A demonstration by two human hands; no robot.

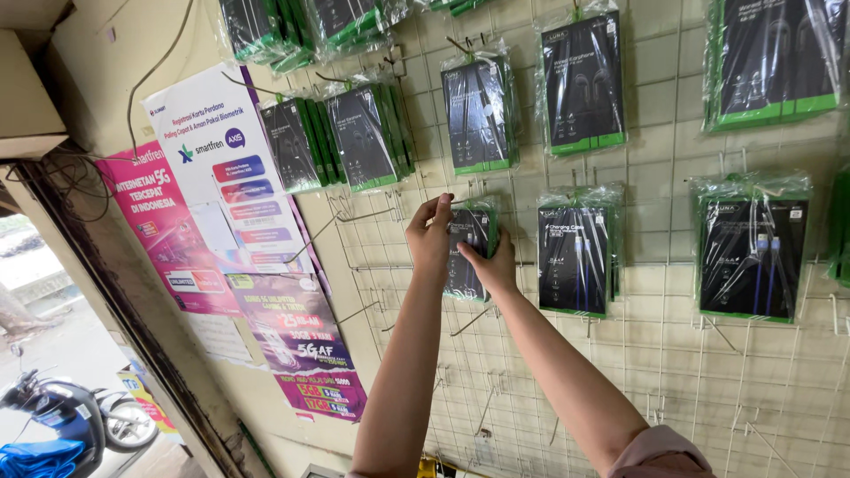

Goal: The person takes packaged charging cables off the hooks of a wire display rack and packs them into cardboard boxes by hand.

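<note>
Wire wall grid (673, 354) — both hands (462, 243) clasping one black-green packet (469, 252), bare hooks (482, 412) below

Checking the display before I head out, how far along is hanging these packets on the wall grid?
Done: packets already hang in bunches on upper hooks and to the right. In hand: the left hand and right hand both grip a black-and-green packet at the grid. Left: bare hooks beside and below it hold nothing.
</note>
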